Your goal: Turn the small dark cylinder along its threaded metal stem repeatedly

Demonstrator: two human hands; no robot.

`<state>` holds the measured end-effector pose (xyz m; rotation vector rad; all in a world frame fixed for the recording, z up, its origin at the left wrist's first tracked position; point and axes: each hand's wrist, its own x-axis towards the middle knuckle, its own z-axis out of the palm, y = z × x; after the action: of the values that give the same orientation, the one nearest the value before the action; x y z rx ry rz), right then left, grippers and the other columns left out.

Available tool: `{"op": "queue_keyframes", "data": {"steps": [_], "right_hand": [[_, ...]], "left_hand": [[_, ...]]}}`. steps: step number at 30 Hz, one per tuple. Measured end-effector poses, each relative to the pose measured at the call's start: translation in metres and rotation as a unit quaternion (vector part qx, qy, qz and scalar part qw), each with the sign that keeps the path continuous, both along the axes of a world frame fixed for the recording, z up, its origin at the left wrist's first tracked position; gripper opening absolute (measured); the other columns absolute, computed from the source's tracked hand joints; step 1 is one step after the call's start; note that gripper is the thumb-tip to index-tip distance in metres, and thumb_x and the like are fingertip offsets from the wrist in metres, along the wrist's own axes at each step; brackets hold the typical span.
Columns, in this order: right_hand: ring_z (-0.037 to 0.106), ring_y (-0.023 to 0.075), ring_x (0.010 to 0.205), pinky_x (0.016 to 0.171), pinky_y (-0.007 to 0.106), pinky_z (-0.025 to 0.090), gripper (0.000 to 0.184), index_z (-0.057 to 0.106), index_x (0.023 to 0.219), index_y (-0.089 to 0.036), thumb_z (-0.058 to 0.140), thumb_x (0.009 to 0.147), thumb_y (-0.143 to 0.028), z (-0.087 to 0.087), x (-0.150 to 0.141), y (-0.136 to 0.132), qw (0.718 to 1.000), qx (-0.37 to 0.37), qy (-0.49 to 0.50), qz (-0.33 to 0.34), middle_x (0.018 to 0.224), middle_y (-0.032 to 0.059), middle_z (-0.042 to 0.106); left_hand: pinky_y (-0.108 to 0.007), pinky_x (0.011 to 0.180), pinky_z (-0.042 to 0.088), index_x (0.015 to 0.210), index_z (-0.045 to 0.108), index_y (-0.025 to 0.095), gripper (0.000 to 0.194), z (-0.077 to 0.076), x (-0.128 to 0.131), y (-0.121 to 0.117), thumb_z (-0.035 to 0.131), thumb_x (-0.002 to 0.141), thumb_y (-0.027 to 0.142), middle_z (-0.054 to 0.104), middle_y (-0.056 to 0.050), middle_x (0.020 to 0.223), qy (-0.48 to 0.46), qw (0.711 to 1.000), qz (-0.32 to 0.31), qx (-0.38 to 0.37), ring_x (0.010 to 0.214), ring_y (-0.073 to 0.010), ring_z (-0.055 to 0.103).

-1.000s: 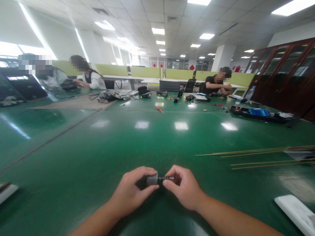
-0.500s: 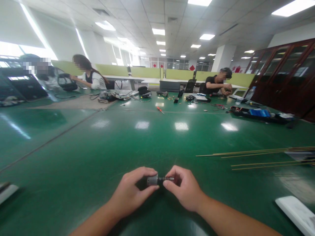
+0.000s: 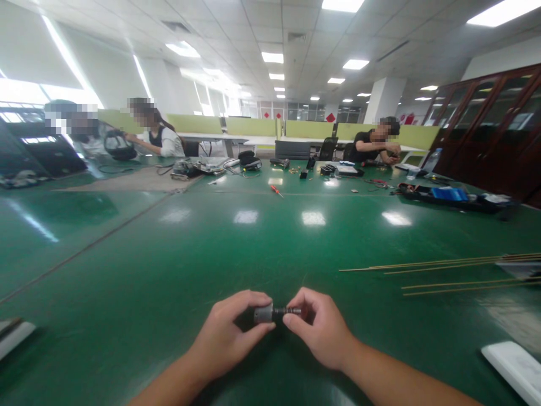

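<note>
Low in the head view, above the green tabletop, is a small grey metal cylinder with a thin dark ridged shaft [image 3: 264, 313]. The shaft points right and looks coil-like or threaded; its exact kind is unclear. Around the cylinder, the thumb and fingers of my left hand [image 3: 228, 324] pinch from above and below. My right hand [image 3: 319, 324] is closed, with its thumb and index finger at the shaft's far end. The other right fingers curl behind, partly hidden.
Thin brass-coloured rods [image 3: 439, 261] lie on the right, above a white box-like object [image 3: 513, 366]. An orange screwdriver [image 3: 276, 190] lies farther off. A long black tray with blue material [image 3: 448, 194] stands back right. Several people sit across the green table [image 3: 236, 248].
The view has shifted slightly, so most things appear a little lower and to the right. Both hands keep nearly the same grip on the cylinder and its shaft.
</note>
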<state>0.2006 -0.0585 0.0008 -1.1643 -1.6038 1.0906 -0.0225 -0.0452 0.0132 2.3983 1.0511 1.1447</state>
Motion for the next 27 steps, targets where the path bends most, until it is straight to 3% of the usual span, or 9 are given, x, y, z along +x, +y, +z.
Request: {"op": "queue_keyframes", "data": {"steps": [10, 27], "right_hand": [[0.052, 0.0120, 0.062, 0.059, 0.023, 0.038, 0.009, 0.065, 0.078, -0.016, 0.070, 0.078, -0.023, -0.0026, 0.0008, 0.0003, 1.000, 0.005, -0.008, -0.002, 0.066, -0.0024, 0.059], [0.053, 0.0122, 0.062, 0.060, 0.023, 0.040, 0.008, 0.065, 0.078, -0.017, 0.069, 0.078, -0.023, -0.0002, 0.0014, -0.0003, 1.000, 0.010, -0.014, -0.008, 0.067, -0.0018, 0.061]], "left_hand": [[-0.022, 0.080, 0.057, 0.102, 0.067, 0.025, 0.025, 0.0000, 0.0009, 0.0009, 0.077, 0.079, 0.021, 0.075, 0.000, 0.096, -0.004, 1.000, 0.000, 0.004, 0.086, -0.0147, 0.073], [-0.027, 0.079, 0.059, 0.100, 0.069, 0.023, 0.022, -0.0022, -0.0009, 0.0019, 0.076, 0.079, 0.025, 0.076, -0.004, 0.096, 0.001, 1.000, 0.004, -0.007, 0.086, -0.0184, 0.073]]}}
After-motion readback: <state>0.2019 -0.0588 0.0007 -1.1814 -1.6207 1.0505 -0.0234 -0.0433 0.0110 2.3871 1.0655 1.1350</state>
